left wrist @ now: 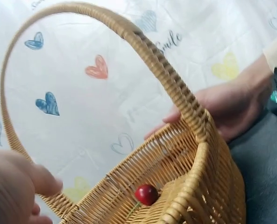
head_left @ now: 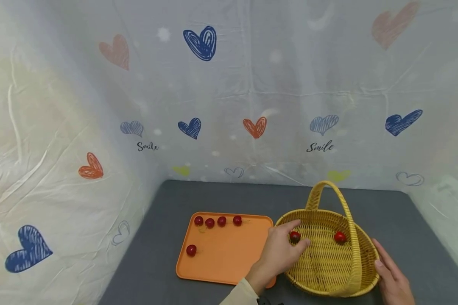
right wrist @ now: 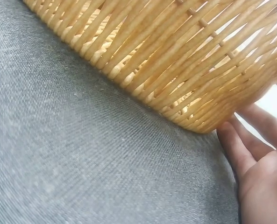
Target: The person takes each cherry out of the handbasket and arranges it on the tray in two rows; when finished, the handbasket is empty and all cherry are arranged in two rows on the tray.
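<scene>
A yellow wicker basket [head_left: 316, 271] with a tall arched handle stands on the right of the table. My left hand [head_left: 276, 250] is over its left side, thumb and fingers spread apart. One cherry [head_left: 294, 237] shows in the gap between them; whether a finger touches it is hard to tell. Another cherry [head_left: 340, 237] lies farther right in the basket, and a cherry [left wrist: 146, 194] with a green stem appears there in the left wrist view. Against the basket's outer right side, my right hand [head_left: 394, 277] rests with extended fingers [right wrist: 238, 142] touching the wicker.
Left of the basket lies an orange tray [head_left: 225, 262], its near right corner partly behind my left forearm. Several cherries sit on it, a row along the back and one cherry [head_left: 191, 250] at the left. A curtain printed with hearts hangs behind the grey table [head_left: 145, 258].
</scene>
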